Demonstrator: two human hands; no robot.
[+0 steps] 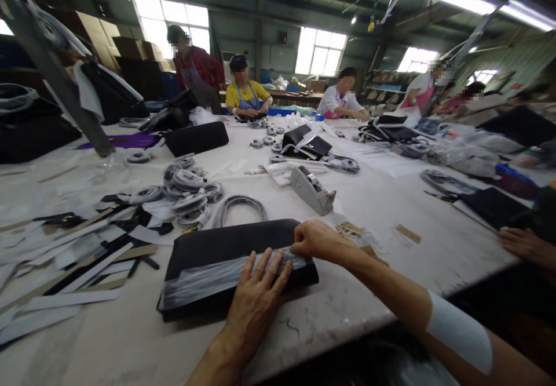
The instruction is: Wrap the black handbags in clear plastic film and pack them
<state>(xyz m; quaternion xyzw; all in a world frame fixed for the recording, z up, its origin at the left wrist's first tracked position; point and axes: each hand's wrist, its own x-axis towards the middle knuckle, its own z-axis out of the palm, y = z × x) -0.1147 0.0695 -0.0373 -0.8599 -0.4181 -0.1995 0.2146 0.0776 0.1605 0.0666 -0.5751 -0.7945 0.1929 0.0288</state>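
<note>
A flat black bag (217,247) lies on the white table (382,200) in front of me. A strip of clear plastic film (208,279) runs across its near edge. My left hand (256,293) lies flat on the film with its fingers stretched out and pressing down. My right hand (317,240) rests at the bag's right end, fingers curled in a pinch on the end of the film.
A grey tape dispenser (311,189) stands just beyond the bag. Coiled straps (189,192) and a loose loop (238,206) lie to the left, with paper strips (73,264) scattered further left. Other people work at the far side, and another person's hand (523,242) rests at the right.
</note>
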